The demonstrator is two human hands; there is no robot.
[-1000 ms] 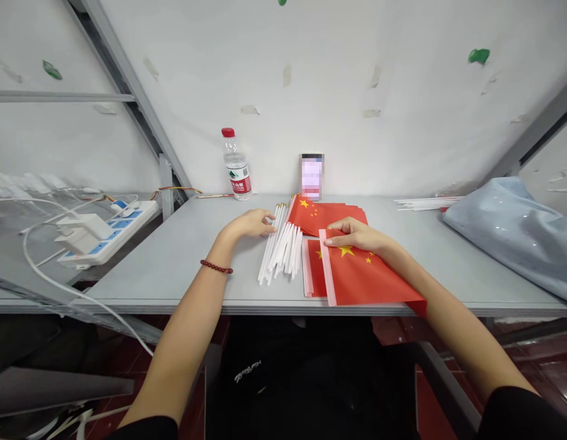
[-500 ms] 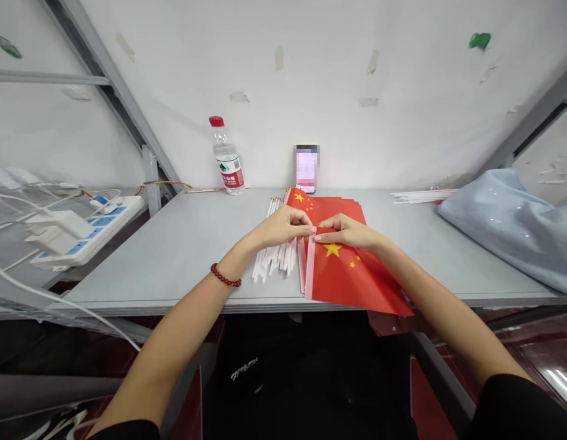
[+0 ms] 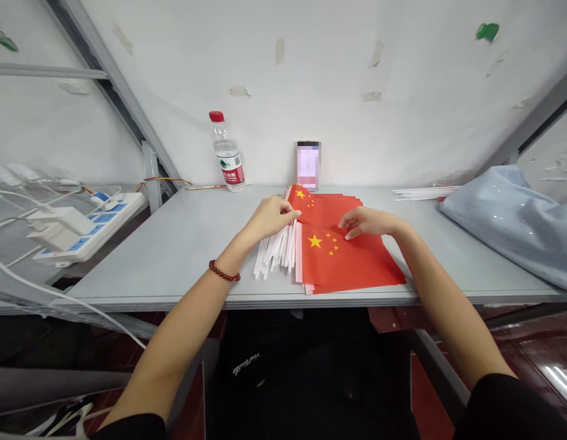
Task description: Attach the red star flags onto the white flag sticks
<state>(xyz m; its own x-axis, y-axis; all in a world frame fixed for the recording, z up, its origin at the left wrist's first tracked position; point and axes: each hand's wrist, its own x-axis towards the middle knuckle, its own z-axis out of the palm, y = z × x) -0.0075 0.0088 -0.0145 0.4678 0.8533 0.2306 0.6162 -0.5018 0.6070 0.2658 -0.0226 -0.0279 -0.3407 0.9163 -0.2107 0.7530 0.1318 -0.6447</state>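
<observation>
Red paper flags with yellow stars [image 3: 356, 263] lie in a front stack on the desk, a white strip along their left edge. Behind them is a second group of red flags [image 3: 333, 205], with white strips and sticks at its left. My left hand [image 3: 274, 217] hovers over a bundle of white sticks [image 3: 278, 250], thumb and fingers pinched together; whatever is between them is hidden. Over the upper part of the front flags is my right hand [image 3: 370, 221], its fingers loosely bent and apart, holding nothing.
A water bottle [image 3: 229, 159] stands by the wall, and a phone [image 3: 307, 165] leans there. Power strip [image 3: 95, 229] and cables lie at the left. More white sticks [image 3: 421, 194] and a light blue cloth-like bundle [image 3: 503, 226] lie at the right. The desk's front edge [image 3: 260, 300] is near.
The flag under both hands has come down flat onto the front stack. My right hand has let go and moved right. My left hand has shifted left, over the sticks.
</observation>
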